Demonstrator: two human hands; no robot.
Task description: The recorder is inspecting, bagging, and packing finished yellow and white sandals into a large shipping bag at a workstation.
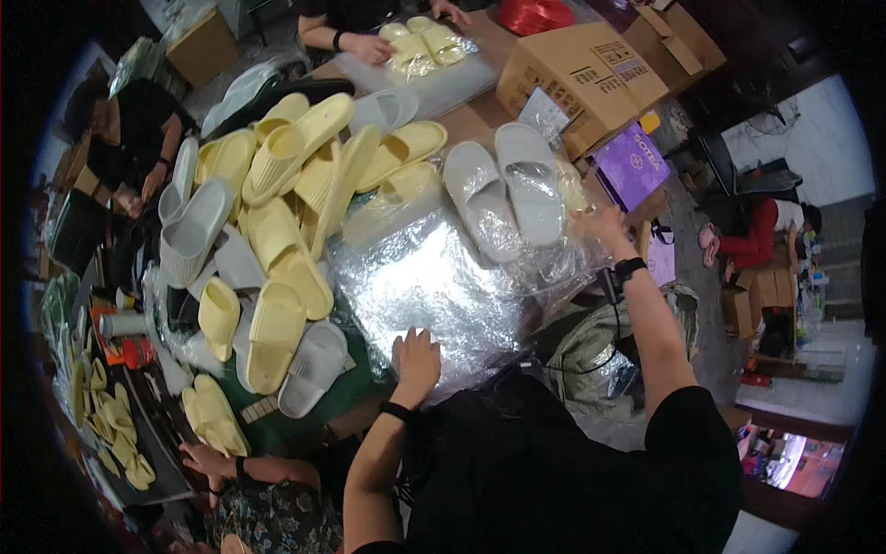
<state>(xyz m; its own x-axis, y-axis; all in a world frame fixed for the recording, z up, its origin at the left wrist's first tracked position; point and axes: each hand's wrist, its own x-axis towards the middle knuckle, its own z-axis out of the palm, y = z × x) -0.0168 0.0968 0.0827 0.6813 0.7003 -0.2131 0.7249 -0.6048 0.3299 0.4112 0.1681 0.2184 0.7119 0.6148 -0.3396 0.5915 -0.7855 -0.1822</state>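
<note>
A pair of light grey slippers (pixel 526 189) lies soles down on a stack of clear plastic bags (pixel 415 277), with shiny film over part of them. At the slippers' right side, my right hand (pixel 602 226) is closed on the edge of a clear plastic bag; its fingertips are blurred. My left hand (pixel 417 363) rests on the near edge of the stack, fingers apart and holding nothing. Left of the bags is a loose heap of yellow slippers (pixel 281 245) mixed with grey slippers (pixel 314 369).
Beyond the slippers stand a cardboard box (pixel 581 78) and a purple box (pixel 632 166). Across the table a co-worker's hand (pixel 369 48) touches bagged yellow slippers (pixel 425 46). Another co-worker's hand (pixel 208 462) is at the lower left. A woven sack (pixel 595 365) sits beside the table at right.
</note>
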